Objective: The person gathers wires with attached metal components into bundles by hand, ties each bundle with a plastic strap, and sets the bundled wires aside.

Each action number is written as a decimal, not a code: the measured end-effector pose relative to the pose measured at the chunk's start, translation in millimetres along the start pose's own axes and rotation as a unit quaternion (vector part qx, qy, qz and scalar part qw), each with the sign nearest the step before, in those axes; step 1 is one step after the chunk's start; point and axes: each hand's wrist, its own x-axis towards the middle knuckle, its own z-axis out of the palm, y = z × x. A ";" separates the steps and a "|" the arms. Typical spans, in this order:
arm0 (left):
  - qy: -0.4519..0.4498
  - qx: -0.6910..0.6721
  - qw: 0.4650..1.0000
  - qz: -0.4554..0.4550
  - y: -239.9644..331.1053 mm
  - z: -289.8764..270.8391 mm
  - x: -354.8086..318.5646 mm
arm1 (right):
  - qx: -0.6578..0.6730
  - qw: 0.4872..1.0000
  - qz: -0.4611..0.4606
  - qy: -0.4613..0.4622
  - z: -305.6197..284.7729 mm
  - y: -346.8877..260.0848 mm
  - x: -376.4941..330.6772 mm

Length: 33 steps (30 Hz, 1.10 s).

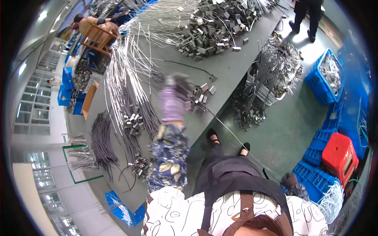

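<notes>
My left hand [178, 83], in a dark grey glove with a purple cuff and a patterned sleeve, reaches over the grey table [226, 76]. Motion smears its fingers, so whether they grip anything does not show. Beside it lie several small metal-shelled connectors [202, 92] and a dark cable [189, 64] with a block on its end. Low on the right, my gloved right hand [289, 180] is near blue crates; its fingers cannot be made out. A thin pale cable [228, 128] stretches from the connectors past the table edge toward my right side.
A big heap of metal connectors [212, 29] covers the far table. Bundles of white and grey cables [124, 74] lie left. Across the edge stands a filled basket [271, 74]. A blue crate [321, 78] and red stool [338, 155] are right. Two people [309, 15] [88, 25] are beyond.
</notes>
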 end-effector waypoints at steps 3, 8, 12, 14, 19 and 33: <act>0.024 0.078 0.994 0.078 -13.6 -25.1 21.9 | 0.125 0.991 0.019 -0.046 -5.1 -113.0 44.5; 0.024 0.241 0.969 -0.039 -80.0 -25.7 -0.9 | 0.333 0.904 -0.220 -0.150 -6.7 -381.9 70.7; 0.064 0.270 0.959 -0.065 -51.1 -48.5 33.5 | 0.253 0.885 -0.314 -0.231 -4.3 -470.0 71.1; 0.070 0.416 0.906 -0.040 -29.6 -83.8 50.6 | 0.126 0.911 -0.388 -0.059 -5.6 -482.0 94.9; 0.057 0.297 0.942 -0.149 -11.1 -99.4 44.9 | 0.485 0.848 -0.212 0.036 -92.3 -525.9 190.2; -0.153 -0.067 0.958 -0.233 -127.2 26.0 -7.2 | -0.024 0.804 -0.593 -0.020 41.9 -241.8 74.9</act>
